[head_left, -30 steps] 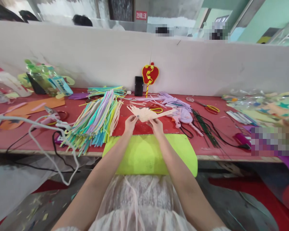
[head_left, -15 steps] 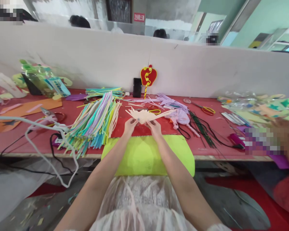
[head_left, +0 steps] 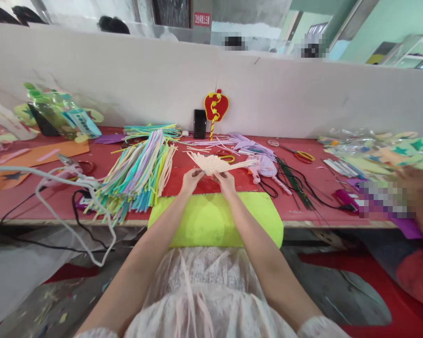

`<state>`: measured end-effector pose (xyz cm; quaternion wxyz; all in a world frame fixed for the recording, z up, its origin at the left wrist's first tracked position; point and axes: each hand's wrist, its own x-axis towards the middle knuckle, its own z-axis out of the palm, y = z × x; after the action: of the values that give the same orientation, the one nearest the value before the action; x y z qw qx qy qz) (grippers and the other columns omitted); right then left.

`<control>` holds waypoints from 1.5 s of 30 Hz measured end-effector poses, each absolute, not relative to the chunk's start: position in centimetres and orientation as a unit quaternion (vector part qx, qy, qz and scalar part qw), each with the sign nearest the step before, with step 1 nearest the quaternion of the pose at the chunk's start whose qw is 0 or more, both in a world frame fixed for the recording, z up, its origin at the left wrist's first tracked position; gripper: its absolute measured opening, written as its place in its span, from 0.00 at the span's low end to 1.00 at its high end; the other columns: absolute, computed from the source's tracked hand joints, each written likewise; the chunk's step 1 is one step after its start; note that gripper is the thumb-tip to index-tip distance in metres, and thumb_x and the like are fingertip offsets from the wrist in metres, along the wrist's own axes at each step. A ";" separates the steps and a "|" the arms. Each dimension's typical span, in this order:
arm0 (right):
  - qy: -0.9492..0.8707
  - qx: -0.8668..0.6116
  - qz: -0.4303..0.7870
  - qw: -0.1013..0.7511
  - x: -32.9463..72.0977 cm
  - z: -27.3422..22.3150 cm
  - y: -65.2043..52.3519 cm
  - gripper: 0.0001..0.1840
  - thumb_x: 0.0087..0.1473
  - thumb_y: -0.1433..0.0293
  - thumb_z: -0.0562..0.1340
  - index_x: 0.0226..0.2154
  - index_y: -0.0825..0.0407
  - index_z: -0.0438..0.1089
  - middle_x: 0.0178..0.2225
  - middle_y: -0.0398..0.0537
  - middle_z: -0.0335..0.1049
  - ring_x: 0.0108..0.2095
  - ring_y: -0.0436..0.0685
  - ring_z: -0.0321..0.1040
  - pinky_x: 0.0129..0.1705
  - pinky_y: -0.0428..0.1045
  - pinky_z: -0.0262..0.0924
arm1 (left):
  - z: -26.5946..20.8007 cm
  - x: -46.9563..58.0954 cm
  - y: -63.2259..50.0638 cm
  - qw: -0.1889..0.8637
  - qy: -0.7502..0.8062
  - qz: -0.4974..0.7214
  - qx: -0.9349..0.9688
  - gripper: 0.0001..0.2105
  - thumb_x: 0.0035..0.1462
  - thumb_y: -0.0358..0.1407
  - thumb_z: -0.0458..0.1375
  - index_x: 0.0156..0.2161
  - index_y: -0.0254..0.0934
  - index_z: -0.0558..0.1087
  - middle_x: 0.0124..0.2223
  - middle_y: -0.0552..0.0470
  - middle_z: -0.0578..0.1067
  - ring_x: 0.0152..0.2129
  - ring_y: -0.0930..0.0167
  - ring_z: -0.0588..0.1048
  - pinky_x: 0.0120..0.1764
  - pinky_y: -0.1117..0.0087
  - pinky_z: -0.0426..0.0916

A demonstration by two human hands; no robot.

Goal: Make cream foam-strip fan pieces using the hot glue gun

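Cream fan of thin strips (head_left: 213,162) — long axis crosswise — is pinched at near edge by left hand (head_left: 191,181) and right hand (head_left: 226,181).

Near the middle of the bench (head_left: 0,202), the left hand (head_left: 192,180) and right hand (head_left: 224,182) are pinching a pale fan of strips (head_left: 213,163) — its ends are spreading sideways and toward the back edge. A lime-green mat (head_left: 211,225) is crossing the front edge beneath the forearms. A multicoloured bundle (head_left: 134,178) is lying to the left; a red ornament (head_left: 216,107) is standing by the back edge — beside a black slab (head_left: 199,124).
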<state>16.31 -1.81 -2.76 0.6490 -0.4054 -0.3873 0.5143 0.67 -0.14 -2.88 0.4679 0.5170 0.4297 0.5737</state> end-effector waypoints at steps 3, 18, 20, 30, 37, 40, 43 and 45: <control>-0.376 -0.397 0.527 0.651 16.4 -2.6 -1.9 0.23 0.35 0.59 0.71 0.35 0.52 0.73 0.37 0.46 0.76 0.34 0.55 0.72 0.41 0.51 0.68 | -2.9 0.7 -0.3 0.466 0.432 0.574 0.516 0.10 0.44 0.39 0.66 0.33 0.36 0.77 0.31 0.50 0.78 0.29 0.68 0.76 0.40 0.67 0.68; -0.408 -0.411 0.524 0.624 16.5 -2.8 -1.7 0.24 0.37 0.55 0.70 0.35 0.53 0.74 0.33 0.45 0.76 0.30 0.52 0.70 0.36 0.49 0.66 | -3.0 0.7 0.2 0.493 0.397 0.627 0.455 0.19 0.38 0.44 0.69 0.34 0.34 0.77 0.38 0.48 0.80 0.38 0.65 0.77 0.48 0.63 0.68; -0.399 -0.415 0.520 0.631 16.5 -2.8 -1.7 0.24 0.37 0.54 0.70 0.34 0.54 0.74 0.32 0.45 0.76 0.29 0.53 0.70 0.34 0.49 0.65 | -3.0 0.8 0.2 0.496 0.397 0.629 0.448 0.19 0.37 0.43 0.69 0.35 0.34 0.77 0.38 0.48 0.80 0.39 0.65 0.77 0.48 0.63 0.68; -0.403 -0.427 0.512 0.627 16.6 -2.9 -1.8 0.22 0.35 0.55 0.71 0.29 0.54 0.75 0.28 0.43 0.75 0.25 0.49 0.65 0.29 0.45 0.60 | -3.1 0.7 0.1 0.504 0.416 0.622 0.432 0.20 0.35 0.42 0.70 0.34 0.33 0.78 0.37 0.46 0.81 0.38 0.64 0.77 0.47 0.62 0.68; -0.382 -0.403 0.535 0.636 16.7 -2.7 -1.8 0.21 0.33 0.57 0.72 0.31 0.53 0.76 0.31 0.43 0.76 0.25 0.48 0.65 0.31 0.46 0.61 | -3.2 0.8 0.1 0.504 0.411 0.614 0.447 0.20 0.36 0.43 0.70 0.35 0.33 0.78 0.38 0.47 0.81 0.38 0.64 0.77 0.47 0.62 0.68; -0.376 -0.408 0.528 0.643 16.6 -2.9 -1.6 0.21 0.33 0.57 0.72 0.31 0.53 0.75 0.31 0.43 0.76 0.26 0.49 0.65 0.32 0.46 0.61 | -3.2 0.8 0.1 0.500 0.413 0.605 0.462 0.19 0.37 0.42 0.69 0.36 0.34 0.79 0.38 0.47 0.81 0.39 0.63 0.77 0.47 0.63 0.68; -0.382 -0.410 0.521 0.644 16.5 -3.1 -1.4 0.21 0.34 0.57 0.71 0.30 0.53 0.75 0.31 0.43 0.76 0.28 0.50 0.67 0.35 0.47 0.63 | -3.3 0.6 0.1 0.500 0.426 0.587 0.473 0.17 0.36 0.41 0.70 0.33 0.34 0.79 0.36 0.47 0.81 0.37 0.62 0.77 0.45 0.63 0.69; -0.397 -0.408 0.518 0.638 16.5 -3.3 -1.4 0.21 0.34 0.56 0.71 0.30 0.53 0.76 0.31 0.43 0.76 0.29 0.51 0.68 0.36 0.47 0.63 | -3.5 0.5 0.3 0.498 0.437 0.580 0.474 0.16 0.35 0.41 0.70 0.32 0.34 0.79 0.34 0.47 0.81 0.36 0.62 0.78 0.44 0.63 0.69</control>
<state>16.54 -1.36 -3.25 0.6379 -0.4081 -0.3973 0.5184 0.45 0.25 -3.46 0.4980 0.4738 0.4373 0.5799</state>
